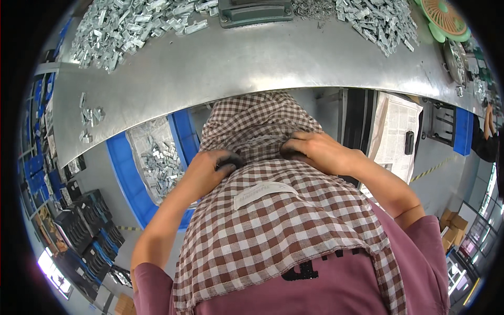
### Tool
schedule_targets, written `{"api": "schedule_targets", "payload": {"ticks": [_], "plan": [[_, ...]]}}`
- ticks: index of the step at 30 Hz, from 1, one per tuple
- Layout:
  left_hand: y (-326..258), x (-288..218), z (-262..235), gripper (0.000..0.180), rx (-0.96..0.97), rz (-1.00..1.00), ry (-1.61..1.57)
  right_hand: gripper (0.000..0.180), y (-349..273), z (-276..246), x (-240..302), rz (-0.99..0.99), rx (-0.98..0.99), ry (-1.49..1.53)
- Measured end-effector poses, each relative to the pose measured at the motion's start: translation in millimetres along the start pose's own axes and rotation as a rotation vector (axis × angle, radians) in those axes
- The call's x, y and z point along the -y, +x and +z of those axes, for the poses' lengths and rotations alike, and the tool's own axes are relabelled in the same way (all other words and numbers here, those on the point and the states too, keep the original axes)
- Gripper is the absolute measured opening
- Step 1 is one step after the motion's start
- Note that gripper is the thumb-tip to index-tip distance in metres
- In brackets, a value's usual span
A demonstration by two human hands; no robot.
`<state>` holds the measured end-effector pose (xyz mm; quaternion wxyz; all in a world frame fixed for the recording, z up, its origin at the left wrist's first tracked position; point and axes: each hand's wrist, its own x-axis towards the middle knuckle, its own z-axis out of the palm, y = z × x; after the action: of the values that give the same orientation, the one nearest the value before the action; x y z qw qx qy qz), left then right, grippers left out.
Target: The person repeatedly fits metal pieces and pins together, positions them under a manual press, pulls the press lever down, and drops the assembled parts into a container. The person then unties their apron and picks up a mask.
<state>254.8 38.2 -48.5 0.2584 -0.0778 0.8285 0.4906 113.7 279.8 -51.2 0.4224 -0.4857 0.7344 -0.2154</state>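
A brown-and-white checked apron [273,210] covers my front and lap, with a pale label strip [265,194] on its chest. My left hand [214,167] is curled against the left side of the apron at the waist, its dark-covered fingertips closed on the cloth. Opposite it, my right hand [315,151] bends its fingers into the cloth on the right, its darkened thumb and fingertips partly hidden by folds. Between the two hands the fabric is bunched in creases. Both hands are below the front edge of the metal table [252,63].
Heaps of small metal parts [131,31] lie at the table's far left and another heap [380,21] at far right. A green machine base [254,13] stands between them. Blue bins [123,168] hold more parts at left. A green fan [445,20] is far right; newspaper [394,131] lies below.
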Motion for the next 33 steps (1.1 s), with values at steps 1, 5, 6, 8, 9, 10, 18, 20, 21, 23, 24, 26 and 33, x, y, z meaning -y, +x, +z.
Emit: {"api": "schedule_targets", "payload": {"ticks": [1,5,6,8,9,10,18,20,21,23,24,26,33], "plan": [[1,0,1,0.018,0.003,0.015,0.048,0.031,-1,-1,2,0.020,0.012,0.004],[-1,-3,1,0.019,0.022,-0.042,0.044,0.036,-2,-5,5,0.014,0.074,-0.032],[-1,-5,-3,0.021,0.069,-0.039,0.011,0.039,0,0,0,-0.100,0.034,-0.087],[-2,-7,-8,0.023,0.111,-0.039,-0.022,0.042,4,-1,-2,-0.219,-0.006,-0.146],[-2,-7,-11,0.027,0.151,-0.003,-0.027,0.045,8,-10,7,-0.190,0.102,-0.049],[-4,-7,-12,0.030,0.191,0.033,-0.033,0.049,11,-14,12,-0.161,0.210,0.047],[1,-6,-3,0.041,0.168,-0.208,-0.112,0.041,39,-13,38,-0.238,0.258,-0.047],[4,9,-4,0.040,0.179,-0.211,-0.202,0.036,52,-15,30,-0.257,0.313,0.024],[6,10,-5,0.040,0.196,-0.211,-0.292,0.035,62,-14,24,-0.282,0.348,0.186],[4,5,-4,0.039,0.194,-0.267,-0.359,0.035,63,-11,22,-0.107,0.390,0.264],[5,5,-6,0.038,0.184,-0.292,-0.433,0.039,70,-9,25,-0.126,0.408,0.202],[5,7,-7,0.038,0.171,-0.318,-0.511,0.044,70,-5,38,-0.083,0.387,-0.003],[1,11,3,0.042,0.078,-0.293,-0.638,0.044,67,30,28,-0.018,0.081,0.083]]}}
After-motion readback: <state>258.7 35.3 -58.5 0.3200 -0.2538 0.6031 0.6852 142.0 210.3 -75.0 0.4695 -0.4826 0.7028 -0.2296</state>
